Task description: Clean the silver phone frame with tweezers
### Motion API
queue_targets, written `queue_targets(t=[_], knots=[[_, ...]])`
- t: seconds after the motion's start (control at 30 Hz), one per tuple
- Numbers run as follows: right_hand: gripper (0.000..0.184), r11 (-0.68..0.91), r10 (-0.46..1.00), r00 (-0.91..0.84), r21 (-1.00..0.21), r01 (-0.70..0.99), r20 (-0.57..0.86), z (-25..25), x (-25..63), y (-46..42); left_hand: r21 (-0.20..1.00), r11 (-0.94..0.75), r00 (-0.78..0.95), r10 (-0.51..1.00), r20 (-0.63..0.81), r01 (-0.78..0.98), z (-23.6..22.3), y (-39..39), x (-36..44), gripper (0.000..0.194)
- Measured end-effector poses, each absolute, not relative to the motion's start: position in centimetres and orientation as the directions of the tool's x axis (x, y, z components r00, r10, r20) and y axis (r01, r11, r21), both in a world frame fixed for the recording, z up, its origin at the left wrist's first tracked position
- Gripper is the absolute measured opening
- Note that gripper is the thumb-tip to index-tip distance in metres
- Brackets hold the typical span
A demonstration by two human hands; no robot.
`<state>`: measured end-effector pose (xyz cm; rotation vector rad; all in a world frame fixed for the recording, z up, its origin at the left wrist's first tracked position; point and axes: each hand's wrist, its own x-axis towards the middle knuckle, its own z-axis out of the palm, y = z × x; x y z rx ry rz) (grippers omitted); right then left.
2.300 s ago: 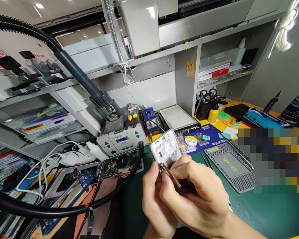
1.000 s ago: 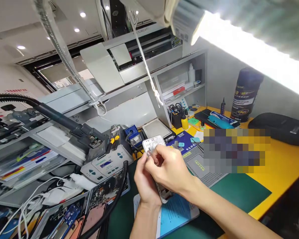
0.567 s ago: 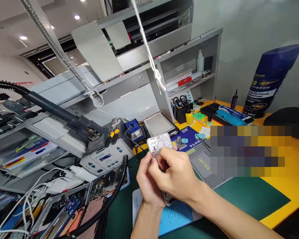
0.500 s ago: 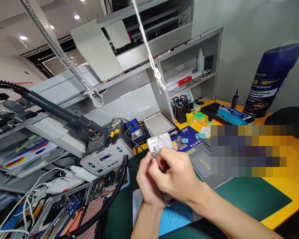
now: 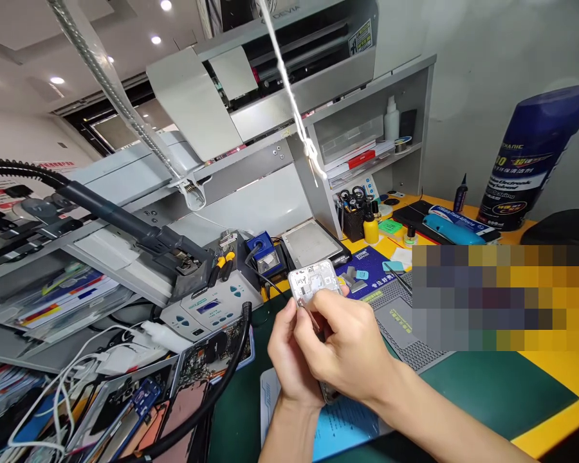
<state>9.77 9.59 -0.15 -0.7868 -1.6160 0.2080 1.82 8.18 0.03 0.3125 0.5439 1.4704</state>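
My left hand (image 5: pixel 289 360) is closed round an opened phone frame (image 5: pixel 313 276), silvery, with bare metal and small parts on its inner face. The frame is held tilted above the mat, its lower end showing below my wrists. My right hand (image 5: pixel 347 334) lies over the middle of the frame, thumb and forefinger pinched close to its left edge. A thin brownish sliver shows by these fingers, but what they grip is mostly hidden. Under both hands lies a light blue pad (image 5: pixel 342 431) on the green mat (image 5: pixel 492 379).
A hot-air station (image 5: pixel 212 308) with a black hose (image 5: pixel 241 354) stands left, beside trays of phone parts (image 5: pixel 149 411). Behind are a grey-topped plate (image 5: pixel 313 241) and a pen holder (image 5: pixel 354 222). Tweezers (image 5: pixel 400 278) rest on a grey perforated mat (image 5: pixel 415 347); a spray can (image 5: pixel 525 161) stands right.
The whole view has shifted slightly right and down. Both hands keep their grip on the phone frame, with the right fingers still at its left edge.
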Motion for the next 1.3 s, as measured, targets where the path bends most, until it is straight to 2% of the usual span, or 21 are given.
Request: queue_targets(t=[0.17,0.37,0.5,0.73,1.3], knots=[[0.028,0.766,0.572,-0.025,-0.524,0.372,0.82,-0.24,9.85,9.34,0.524,0.076,0.0,0.99,-0.143,-0.848,0.01,8.13,1.76,0.011],[0.027,0.787,0.556,-0.076,-0.495,0.368,0.828,-0.27,9.94,9.4,0.558,0.084,0.007,0.99,-0.139,-0.826,0.11,8.04,1.78,0.019],[0.027,0.792,0.561,-0.109,-0.494,0.36,0.821,-0.2,10.03,9.5,0.55,0.053,-0.017,0.992,-0.122,-0.833,0.13,7.98,1.81,0.014],[0.029,0.794,0.578,-0.147,-0.512,0.328,0.802,-0.25,10.32,9.71,0.582,0.038,-0.045,0.991,-0.129,-0.812,-0.51,8.2,1.46,0.03],[0.031,0.805,0.576,-0.163,-0.52,0.287,0.801,-0.19,10.47,9.67,0.619,-0.038,-0.164,0.975,-0.148,-0.785,-0.18,7.95,1.37,0.026]])
